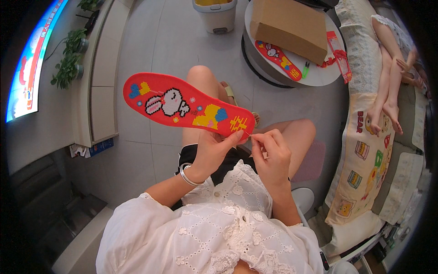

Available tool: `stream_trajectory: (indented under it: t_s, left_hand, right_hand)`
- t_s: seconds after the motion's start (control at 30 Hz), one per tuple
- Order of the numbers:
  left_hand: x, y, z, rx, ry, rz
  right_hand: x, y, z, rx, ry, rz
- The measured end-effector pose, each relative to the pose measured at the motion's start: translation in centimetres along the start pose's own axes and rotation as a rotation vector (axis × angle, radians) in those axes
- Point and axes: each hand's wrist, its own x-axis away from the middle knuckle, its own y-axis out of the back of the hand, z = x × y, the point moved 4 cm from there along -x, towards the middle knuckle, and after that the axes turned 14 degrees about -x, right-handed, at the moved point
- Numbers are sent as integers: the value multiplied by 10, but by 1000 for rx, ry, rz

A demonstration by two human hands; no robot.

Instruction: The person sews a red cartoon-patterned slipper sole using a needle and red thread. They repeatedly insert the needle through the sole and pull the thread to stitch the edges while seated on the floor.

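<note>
Lace blouse (214,228) fills the space below both grips. Left grip (211,154) is closed on the red insole (182,119), thumb on top near its heel, the rest reaching up and left from there. Right grip (275,153), just beside that heel, has thumb and forefinger pinched together; anything between them is too small to tell. Beyond it, a second insole (277,58) lies on the round surface (319,78).

Free room is extending left of the red rabbit-patterned insole (182,102), over grey floor tiles (146,148); the bare right hand (273,153) is crowding its right end, a brown cardboard box (289,29) much of the round white table (319,76).
</note>
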Motion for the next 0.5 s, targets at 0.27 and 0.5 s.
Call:
stream_trajectory:
  t_s: [0.27, 0.5]
  left_hand:
    - [10, 2, -5, -723, -557, -74]
    - [16, 1, -5, -806, -745, -24]
  right_hand:
    - [-1, -6, 1, 83, -5, -4]
    - [8, -13, -35, -490, -356, -32]
